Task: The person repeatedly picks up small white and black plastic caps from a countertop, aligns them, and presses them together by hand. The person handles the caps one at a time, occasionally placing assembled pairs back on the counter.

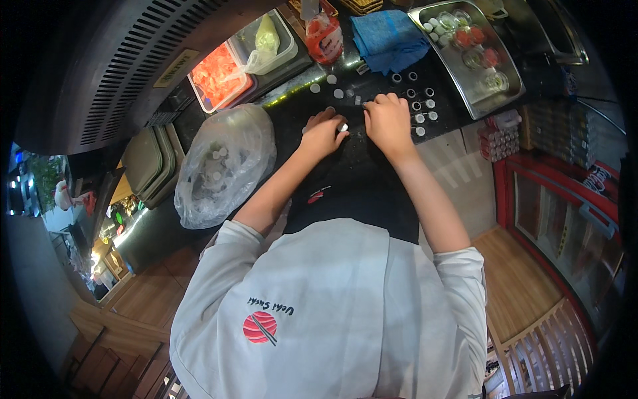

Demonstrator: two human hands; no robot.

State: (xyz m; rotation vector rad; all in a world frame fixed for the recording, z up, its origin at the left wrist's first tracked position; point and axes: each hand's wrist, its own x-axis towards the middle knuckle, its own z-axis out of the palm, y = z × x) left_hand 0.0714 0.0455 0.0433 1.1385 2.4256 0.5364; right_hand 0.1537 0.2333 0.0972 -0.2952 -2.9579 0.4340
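Observation:
At the black counter, my left hand pinches a small round white lid-like piece between thumb and fingers. My right hand is just right of it, fingers bent and pressed together at the counter; whatever they hold is hidden. Beside the right hand stand several small round cups, some showing dark tops with white rims, others white tops. Loose white discs lie beyond my left hand. A clear plastic bag with small round white pieces inside rests left of my left forearm.
A metal tray at the far right holds small clear containers and white pieces. Near it are a folded blue cloth and a red-and-clear package. A tub of orange-pink food sits far left. A red-framed cabinet stands right.

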